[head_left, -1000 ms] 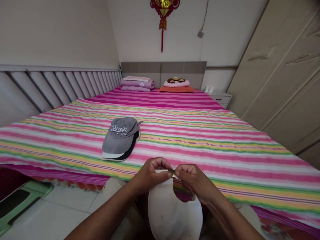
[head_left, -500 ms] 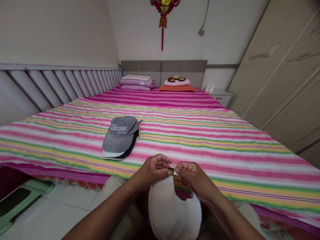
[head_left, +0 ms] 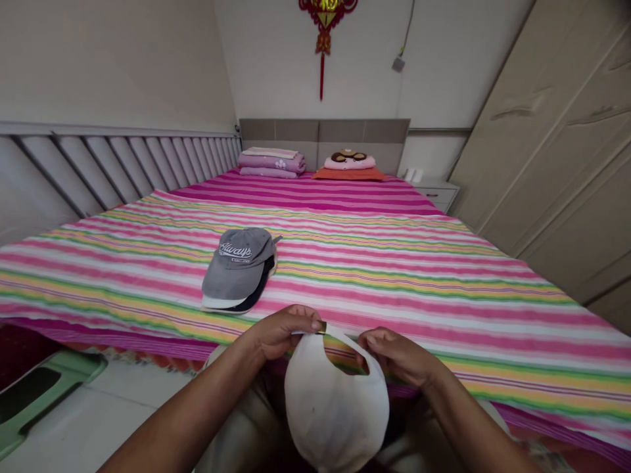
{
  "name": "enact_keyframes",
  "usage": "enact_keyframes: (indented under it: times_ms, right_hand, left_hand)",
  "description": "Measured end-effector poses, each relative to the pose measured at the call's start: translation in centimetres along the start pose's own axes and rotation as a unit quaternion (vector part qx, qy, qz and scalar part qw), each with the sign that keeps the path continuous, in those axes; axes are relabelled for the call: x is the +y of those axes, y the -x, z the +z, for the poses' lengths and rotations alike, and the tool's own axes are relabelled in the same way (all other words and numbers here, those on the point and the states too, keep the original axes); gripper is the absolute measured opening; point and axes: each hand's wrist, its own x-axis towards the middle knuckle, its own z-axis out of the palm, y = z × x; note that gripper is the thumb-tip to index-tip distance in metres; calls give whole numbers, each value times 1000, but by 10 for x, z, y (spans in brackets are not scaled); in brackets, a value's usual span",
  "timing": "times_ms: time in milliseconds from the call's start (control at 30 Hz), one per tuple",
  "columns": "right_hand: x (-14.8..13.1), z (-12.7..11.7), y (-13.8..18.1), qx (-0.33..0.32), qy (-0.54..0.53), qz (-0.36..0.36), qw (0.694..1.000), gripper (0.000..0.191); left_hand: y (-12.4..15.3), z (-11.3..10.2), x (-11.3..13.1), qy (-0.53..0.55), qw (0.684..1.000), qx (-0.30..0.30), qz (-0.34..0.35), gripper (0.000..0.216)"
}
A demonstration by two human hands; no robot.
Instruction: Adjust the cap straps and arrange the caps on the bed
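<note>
The bed (head_left: 444, 263) extended beyond the white baseball cap (head_left: 340, 407), held between both hands; good handling seemingly required an untwisted closure. At the cap's right, the right hand (head_left: 399, 355) kept a nearly closed grip on its edge; at its left, the left hand (head_left: 286, 332) pinched the strap (head_left: 341, 337) beside a metallic buckle (head_left: 322, 327).

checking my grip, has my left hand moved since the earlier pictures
Yes, the left hand has moved left, judged against the grey cap on the striped bedspread.

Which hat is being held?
The white cap, with the left hand and right hand on it. The gray cap and caps beneath lie stacked on the bed.
</note>
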Motion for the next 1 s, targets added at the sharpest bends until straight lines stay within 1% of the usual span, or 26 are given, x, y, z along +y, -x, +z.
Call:
enact_keyframes:
  times_ms: [133, 300, 500, 567, 633, 667, 700, 767, 867, 900, 933, 1000]
  right_hand:
    - [4, -2, 3, 13, -41, -28, 999, 32]
    - [-4, 2, 6, 46, -124, -82, 988, 27]
    - [-14, 9, 9, 83, -165, -94, 978, 25]
    - [-18, 9, 10, 96, -188, -104, 972, 23]
    - [-23, 8, 10, 106, -208, -113, 966, 19]
    - [-25, 6, 11, 106, -213, -116, 964, 16]
    - [-27, 4, 11, 100, -215, -118, 964, 14]
    - [-29, -1, 12, 68, -212, -109, 969, 18]
    - [-24, -7, 12, -22, -191, -58, 980, 36]
    - [-20, -7, 11, -44, -186, -48, 980, 38]
    - [-16, -7, 10, -56, -184, -46, 980, 37]
    - [-10, -4, 9, -46, -193, -73, 977, 30]
  left_hand:
    - [-3, 0, 0, 17, 1000, 10, -13, 14]
    - [-8, 1, -2, 33, 999, 32, -30, 14]
    - [-6, 4, -2, 49, 998, 43, 2, 16]
    - [-6, 3, -2, 57, 998, 37, -9, 24]
    - [-6, 1, -1, 62, 998, 8, -25, 27]
    - [-6, 0, -1, 64, 998, -12, -25, 25]
    - [-7, 0, 0, 68, 997, -28, -18, 23]
    - [-8, -2, 3, 92, 995, -31, 12, 19]
    - [-10, -3, 5, 149, 988, -8, 52, 17]
    - [-11, -4, 6, 167, 984, -7, 55, 16]
    - [-12, -4, 6, 182, 982, -11, 54, 16]
    - [-14, -5, 5, 199, 979, -25, 44, 16]
